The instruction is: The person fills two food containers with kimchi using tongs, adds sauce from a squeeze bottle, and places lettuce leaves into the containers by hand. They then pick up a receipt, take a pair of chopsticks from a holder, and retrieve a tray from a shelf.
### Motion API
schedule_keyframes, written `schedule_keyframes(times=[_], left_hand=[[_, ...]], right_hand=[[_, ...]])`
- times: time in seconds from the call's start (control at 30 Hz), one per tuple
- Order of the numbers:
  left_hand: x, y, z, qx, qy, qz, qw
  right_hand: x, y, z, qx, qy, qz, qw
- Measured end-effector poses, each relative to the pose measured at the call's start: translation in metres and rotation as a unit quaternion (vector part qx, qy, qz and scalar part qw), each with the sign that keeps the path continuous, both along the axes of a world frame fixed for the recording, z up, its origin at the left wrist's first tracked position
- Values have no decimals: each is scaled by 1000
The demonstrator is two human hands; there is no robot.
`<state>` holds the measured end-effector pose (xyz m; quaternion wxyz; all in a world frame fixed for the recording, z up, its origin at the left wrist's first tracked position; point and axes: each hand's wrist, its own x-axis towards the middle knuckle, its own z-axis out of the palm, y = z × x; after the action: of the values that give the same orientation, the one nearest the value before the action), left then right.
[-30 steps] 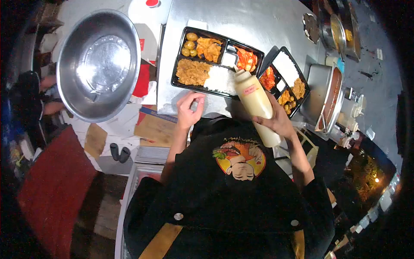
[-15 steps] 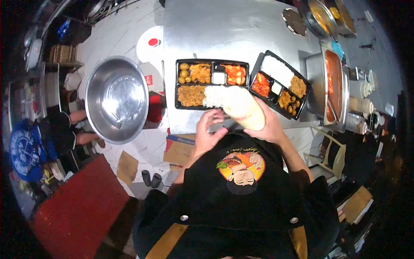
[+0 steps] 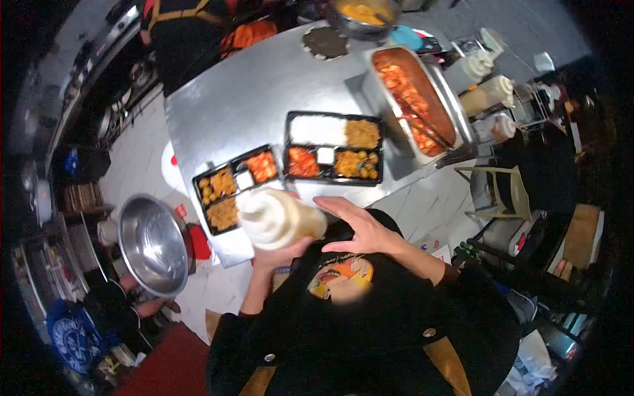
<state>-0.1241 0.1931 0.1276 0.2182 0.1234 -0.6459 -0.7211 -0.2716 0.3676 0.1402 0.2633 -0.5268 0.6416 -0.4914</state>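
A pale squeeze bottle (image 3: 290,221), tilted with its nozzle toward the left, is gripped in my left hand (image 3: 282,255). My right hand (image 3: 363,231) is open beside the bottle's base, its fingers stretched out. Under and behind the bottle lies a black compartment tray (image 3: 232,163) with potatoes, brown meat and red kimchi; the bottle hides part of it. To its right, a second black tray (image 3: 323,181) contains white rice, brown meat, kimchi, potatoes and a small white square.
A steel pan (image 3: 389,117) of kimchi with tongs stands on the steel table (image 3: 264,86). Several squeeze bottles (image 3: 489,96) are at the right, near a pale chair (image 3: 505,191). A big steel bowl (image 3: 148,247) is at left, with a person's arm (image 3: 148,308) below it.
The bottle has passed from my right hand to my left, and my right hand has opened. The view has turned, so the trays and pan appear shifted left.
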Motion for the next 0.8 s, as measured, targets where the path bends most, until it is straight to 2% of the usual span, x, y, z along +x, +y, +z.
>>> schedule_keyframes(times=[0.03,0.1,0.13,0.17,0.27,0.3,0.37,0.43,0.47,0.5,0.53,0.6,0.63,0.7,0.73,0.77,0.8], left_hand=[[-18,-5,22,-11,25,-12,1000],[-58,-9,46,6,109,50,993],[-80,-17,58,-41,112,42,992],[-111,-8,73,-20,175,90,980],[-196,20,108,-74,236,149,958],[-224,32,118,-77,240,153,956],[-272,34,108,-132,217,130,959],[-309,55,110,-255,165,163,939],[-327,69,112,-272,174,186,928],[-339,77,111,-273,177,179,929],[-351,84,108,-229,187,172,940],[-365,106,119,-117,213,141,960],[-374,120,122,-118,212,139,960],[-389,147,121,-20,255,76,964],[-399,153,115,-116,227,73,964],[-405,164,111,-140,180,45,973],[-413,178,113,-176,210,37,961]], right_hand=[[-9,17,-1,-10,5,-9,1000],[-26,52,-8,4,-24,-38,999],[-35,65,-2,-20,0,-77,997],[-45,82,-5,-34,-1,-79,996],[-67,130,-7,-55,-38,-154,986],[-74,144,-6,-63,-41,-155,985],[-90,182,-10,-48,-29,-217,975],[-106,214,-15,-44,-30,-271,961],[-114,231,-17,-51,-24,-295,954],[-121,248,-19,-55,-19,-319,946],[-130,266,-20,-57,-20,-324,944],[-149,298,-18,-22,-57,-419,906],[-163,312,-19,-48,-53,-446,892],[-192,324,-14,-99,-42,-486,867],[-208,326,-7,-125,-34,-499,857],[-222,326,-1,-124,-36,-497,858],[-235,324,5,-133,-16,-498,856]])
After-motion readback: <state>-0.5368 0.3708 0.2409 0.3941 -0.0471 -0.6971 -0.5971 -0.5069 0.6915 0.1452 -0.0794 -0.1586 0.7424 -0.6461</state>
